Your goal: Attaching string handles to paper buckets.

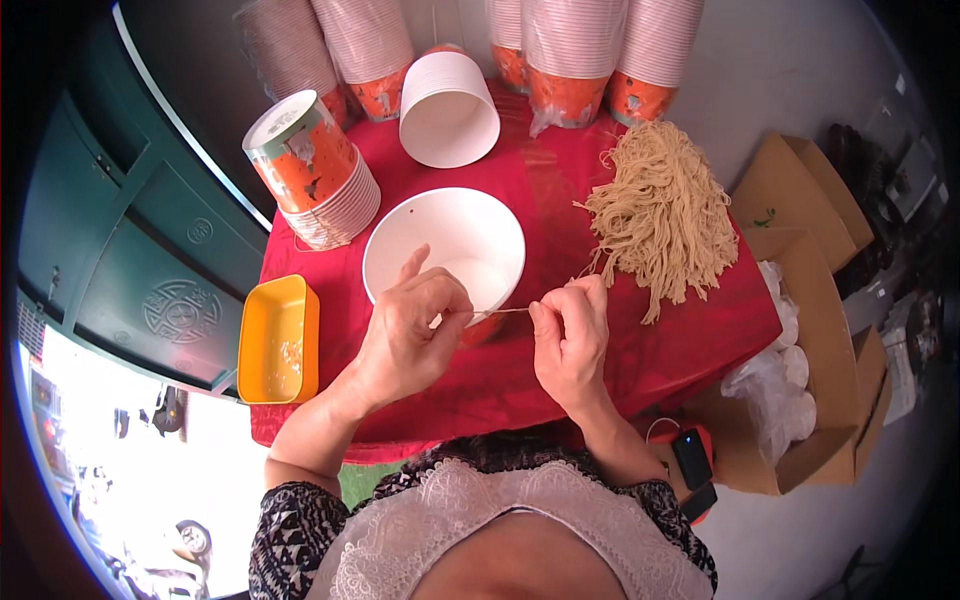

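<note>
A thin beige string [502, 311] is drawn taut between my two hands over the front rim of an open paper bucket [480, 262] with a white inside. My left hand [415, 328] pinches one end between thumb and forefinger, other fingers raised. My right hand [574, 333] is closed on the other end, thumb pressed against the fingers. To the right lies a loose heap of beige strings [668, 205]. Upturned orange-and-white paper buckets [318, 175] stand nested at the left, with string near the lowest rim.
Red cloth covers the table [560, 235]. A yellow plastic tub [250, 340] with small white bits sits at the left edge. Behind are a tilted white bucket [450, 120] and plastic-wrapped bucket stacks [570, 50]. Cardboard boxes [830, 350] and a phone [690, 458] are at the right.
</note>
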A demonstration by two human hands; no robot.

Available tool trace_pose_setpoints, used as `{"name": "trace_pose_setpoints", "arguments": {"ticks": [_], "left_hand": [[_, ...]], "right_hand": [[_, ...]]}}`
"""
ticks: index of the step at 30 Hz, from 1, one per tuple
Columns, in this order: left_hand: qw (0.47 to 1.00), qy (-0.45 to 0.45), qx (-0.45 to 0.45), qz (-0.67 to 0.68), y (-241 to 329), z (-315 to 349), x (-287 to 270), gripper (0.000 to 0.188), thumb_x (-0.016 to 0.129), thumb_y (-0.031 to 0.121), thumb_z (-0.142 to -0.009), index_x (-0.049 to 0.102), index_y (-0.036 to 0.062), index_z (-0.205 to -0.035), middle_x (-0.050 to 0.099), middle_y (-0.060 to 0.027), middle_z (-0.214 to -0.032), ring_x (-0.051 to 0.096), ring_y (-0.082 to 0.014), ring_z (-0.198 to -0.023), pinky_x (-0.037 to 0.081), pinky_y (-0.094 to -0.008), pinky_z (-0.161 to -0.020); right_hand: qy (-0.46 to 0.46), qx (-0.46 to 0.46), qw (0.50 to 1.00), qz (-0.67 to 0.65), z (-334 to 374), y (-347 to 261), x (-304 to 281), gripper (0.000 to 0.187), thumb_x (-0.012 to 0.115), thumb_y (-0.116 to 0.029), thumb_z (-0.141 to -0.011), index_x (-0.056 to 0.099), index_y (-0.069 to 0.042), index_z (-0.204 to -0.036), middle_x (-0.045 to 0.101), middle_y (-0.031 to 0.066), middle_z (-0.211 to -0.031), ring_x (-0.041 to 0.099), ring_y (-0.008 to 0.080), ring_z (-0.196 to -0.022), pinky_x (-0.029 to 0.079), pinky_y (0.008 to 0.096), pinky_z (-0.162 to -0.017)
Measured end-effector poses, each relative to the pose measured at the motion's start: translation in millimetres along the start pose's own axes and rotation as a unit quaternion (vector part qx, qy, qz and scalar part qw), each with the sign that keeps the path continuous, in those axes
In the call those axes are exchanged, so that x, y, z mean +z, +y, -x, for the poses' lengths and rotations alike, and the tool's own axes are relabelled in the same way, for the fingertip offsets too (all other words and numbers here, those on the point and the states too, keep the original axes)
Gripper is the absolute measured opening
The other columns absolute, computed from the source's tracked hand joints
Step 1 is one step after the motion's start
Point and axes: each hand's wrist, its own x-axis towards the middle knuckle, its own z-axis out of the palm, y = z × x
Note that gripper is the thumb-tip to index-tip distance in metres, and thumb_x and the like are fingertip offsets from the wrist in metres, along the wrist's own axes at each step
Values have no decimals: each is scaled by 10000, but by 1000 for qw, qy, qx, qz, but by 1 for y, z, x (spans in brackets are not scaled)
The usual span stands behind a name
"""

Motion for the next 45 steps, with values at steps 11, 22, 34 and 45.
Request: {"name": "trace_pose_setpoints", "arguments": {"ticks": [11, 22, 34, 45], "left_hand": [[999, 24, 14, -20, -12, 2, -28, 242, 545, -112, -840, 644, 10, -1023, 658, -116, -937, 663, -308, -938, 305, -528, -1146], [985, -4, -13, -173, -10, 12, -84, 583, 483, -191, -725, 677, 78, -1205, 513, -197, -1418, 468, -392, -1333, 418, -437, -1080], [927, -323, 192, -10, 19, 5, -105, 49, 714, 112, -839, 712, 79, -875, 699, -1, -850, 577, -335, -1245, 238, -593, -1161], [956, -96, 97, -259, 28, 16, -49, 130, 687, 58, -734, 642, 64, -856, 598, -67, -656, 634, -271, -658, 506, -403, -620]], "right_hand": [[-164, -38, 983, -77, -23, -12, -9, 436, 690, 52, -781, 622, -26, -1204, 553, 103, -755, 544, 251, -624, 449, 374, -586], [-234, -47, 939, -247, -42, 26, -13, 291, 452, 181, -661, 537, -25, -848, 452, 61, -804, 474, 164, -691, 375, 283, -588], [-204, -73, 975, 38, -63, 18, -43, 175, 704, -73, -868, 682, -31, -1037, 632, 139, -887, 648, 307, -777, 514, 388, -650], [-129, 19, 991, -9, -61, 4, -87, 106, 695, -66, -895, 643, 8, -840, 568, 80, -673, 580, 194, -599, 431, 320, -537]]}}
